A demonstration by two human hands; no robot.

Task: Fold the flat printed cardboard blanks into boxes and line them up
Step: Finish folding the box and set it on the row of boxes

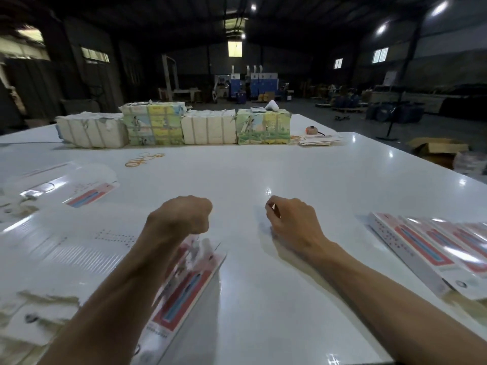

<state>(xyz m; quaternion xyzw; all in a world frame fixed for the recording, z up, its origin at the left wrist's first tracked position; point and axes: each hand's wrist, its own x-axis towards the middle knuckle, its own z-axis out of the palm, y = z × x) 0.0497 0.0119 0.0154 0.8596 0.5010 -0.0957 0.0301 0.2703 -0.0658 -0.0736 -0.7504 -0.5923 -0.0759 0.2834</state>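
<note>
L hand fisted, grip unclear, blank under wrist; R hand curled, empty.

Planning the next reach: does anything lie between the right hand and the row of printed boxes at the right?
Nothing visible does: only bare white table separates the right hand from the row of printed boxes.
</note>
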